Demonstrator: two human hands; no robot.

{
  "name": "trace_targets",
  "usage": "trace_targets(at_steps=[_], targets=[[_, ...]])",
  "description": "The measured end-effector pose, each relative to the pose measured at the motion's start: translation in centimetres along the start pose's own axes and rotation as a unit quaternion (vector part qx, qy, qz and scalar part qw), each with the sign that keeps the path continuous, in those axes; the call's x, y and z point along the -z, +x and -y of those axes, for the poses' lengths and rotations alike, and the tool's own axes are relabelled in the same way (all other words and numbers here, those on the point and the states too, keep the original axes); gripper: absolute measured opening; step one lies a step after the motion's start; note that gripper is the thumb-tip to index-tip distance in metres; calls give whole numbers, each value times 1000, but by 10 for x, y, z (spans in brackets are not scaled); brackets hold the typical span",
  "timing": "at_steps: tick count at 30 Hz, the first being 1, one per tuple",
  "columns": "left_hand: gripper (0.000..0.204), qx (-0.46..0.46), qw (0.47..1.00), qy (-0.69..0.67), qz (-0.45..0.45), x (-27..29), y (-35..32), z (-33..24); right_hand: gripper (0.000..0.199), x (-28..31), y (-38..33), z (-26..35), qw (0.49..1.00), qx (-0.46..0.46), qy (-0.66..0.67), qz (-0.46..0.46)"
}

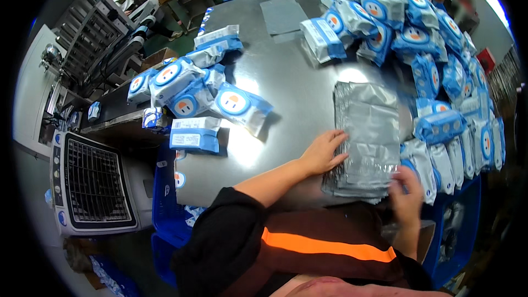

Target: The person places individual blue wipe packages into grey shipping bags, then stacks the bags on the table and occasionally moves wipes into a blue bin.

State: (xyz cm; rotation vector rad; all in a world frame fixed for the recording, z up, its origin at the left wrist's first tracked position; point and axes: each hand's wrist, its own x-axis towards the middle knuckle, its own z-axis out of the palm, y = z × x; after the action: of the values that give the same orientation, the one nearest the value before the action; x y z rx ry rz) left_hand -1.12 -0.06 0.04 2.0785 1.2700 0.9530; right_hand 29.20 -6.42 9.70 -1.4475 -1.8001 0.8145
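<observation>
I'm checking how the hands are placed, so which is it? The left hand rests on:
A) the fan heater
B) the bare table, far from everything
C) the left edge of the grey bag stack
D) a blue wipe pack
C: the left hand lies flat against the left edge of the grey bag stack, while the right hand is at its near right corner.

Grey mailer bags mid-table, between blue-white wipe packs and more.

Bare steel table lies open toward 11 o'clock of the grey bag stack; blue wipe packs crowd 12 to 4 o'clock, another pack cluster at 9.
</observation>
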Motion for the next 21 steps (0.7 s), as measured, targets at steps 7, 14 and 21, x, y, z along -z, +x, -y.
trace_targets(at_steps=[7,14,21], targets=[[42,-94,946,259,-172,311,77,86,52,-151,95,108,936,246,-65,244],[120,210,805,551,-74,461,125,231,95,-316,179,169,895,339,-189,219],[112,450,814,350,111,437,128,278,96,-329,187,157,887,275,-230,291]])
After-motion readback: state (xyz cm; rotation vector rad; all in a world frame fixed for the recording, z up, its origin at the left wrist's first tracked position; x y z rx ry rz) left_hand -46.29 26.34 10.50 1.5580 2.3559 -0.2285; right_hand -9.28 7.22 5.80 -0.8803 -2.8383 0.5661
